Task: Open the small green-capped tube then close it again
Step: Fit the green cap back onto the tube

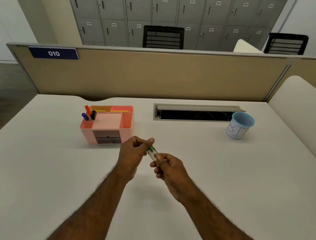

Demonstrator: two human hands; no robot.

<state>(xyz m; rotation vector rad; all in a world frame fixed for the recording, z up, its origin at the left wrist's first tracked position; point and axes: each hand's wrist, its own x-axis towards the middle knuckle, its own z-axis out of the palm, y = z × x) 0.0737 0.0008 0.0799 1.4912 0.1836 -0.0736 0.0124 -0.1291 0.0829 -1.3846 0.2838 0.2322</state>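
A small clear tube (pixel 153 155) with a green cap (pixel 151 149) is held above the white table (pixel 55 168), tilted with the cap toward the upper left. My left hand (pixel 131 155) pinches the green cap between thumb and fingers. My right hand (pixel 168 168) grips the lower end of the tube, which its fingers hide. The cap sits on the tube's mouth; whether it is fully seated I cannot tell.
A pink desk organiser (pixel 108 124) with pens stands behind my left hand. At the back right sits a blue paper cup (pixel 240 125) beside an open cable tray (pixel 195 114). A beige partition (pixel 156 76) bounds the far edge.
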